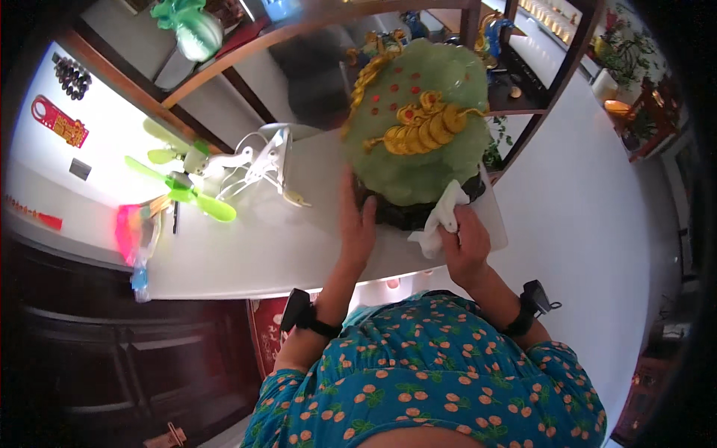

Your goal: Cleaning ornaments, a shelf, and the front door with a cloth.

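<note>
A large pale green jade-like ornament (441, 82), with a row of gold coins and red dots on its face, stands on a dark base (403, 215) near the right end of the white counter (261, 257). My left hand (357, 228) lies along the left side of the ornament and base, fingers stretched out and thumb apart. Part of its fingers is hidden by the ornament's edge. In my right hand (467, 243) a crumpled white cloth or tissue (447, 216) is pinched, its upper end touching the lower right of the ornament by the base.
On the left of the counter are a green-bladed fan (183, 190) and a white stand with cables (269, 160). Behind rises a wooden shelf (246, 46) with a green-and-white vase (196, 33) and figurines. Potted plants (631, 52) stand at the far right.
</note>
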The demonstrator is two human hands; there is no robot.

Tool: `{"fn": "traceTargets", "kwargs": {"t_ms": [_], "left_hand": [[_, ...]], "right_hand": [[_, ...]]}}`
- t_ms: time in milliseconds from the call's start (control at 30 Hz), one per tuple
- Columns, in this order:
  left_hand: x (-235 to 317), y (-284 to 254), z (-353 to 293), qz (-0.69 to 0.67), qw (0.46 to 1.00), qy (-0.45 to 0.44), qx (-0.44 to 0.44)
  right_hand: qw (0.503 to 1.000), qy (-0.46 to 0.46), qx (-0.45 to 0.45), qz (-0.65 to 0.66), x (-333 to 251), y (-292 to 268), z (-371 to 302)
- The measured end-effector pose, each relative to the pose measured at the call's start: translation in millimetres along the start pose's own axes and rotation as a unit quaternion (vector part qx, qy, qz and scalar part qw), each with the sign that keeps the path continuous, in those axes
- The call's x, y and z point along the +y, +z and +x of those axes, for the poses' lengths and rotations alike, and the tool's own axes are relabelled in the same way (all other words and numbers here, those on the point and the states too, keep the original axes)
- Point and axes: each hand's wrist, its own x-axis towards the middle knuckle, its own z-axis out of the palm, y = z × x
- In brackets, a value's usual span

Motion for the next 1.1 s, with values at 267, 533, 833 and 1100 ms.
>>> {"fn": "traceTargets", "kwargs": {"t_ms": [267, 533, 833, 1100], "left_hand": [[2.2, -10.1, 2.0, -0.104, 0.994, -0.008, -0.034], [4.8, -97.8, -19.7, 0.051, 0.979, 0.056, -0.190], [-41.5, -192.6, -36.0, 0.160, 0.936, 0.083, -0.302], [-48.6, -203.6, -41.2, 0.118, 0.935, 0.118, -0.314]], "right_hand": [[0.994, -0.065, -0.085, -0.001, -15.8, 27.5, 2.6], [0.992, -0.019, -0.104, -0.073, -63.0, 102.5, 5.2], [0.959, 0.001, -0.218, -0.180, -94.3, 182.5, -1.9], [0.941, -0.008, -0.123, -0.316, -5.5, 247.3, 67.9]]}}
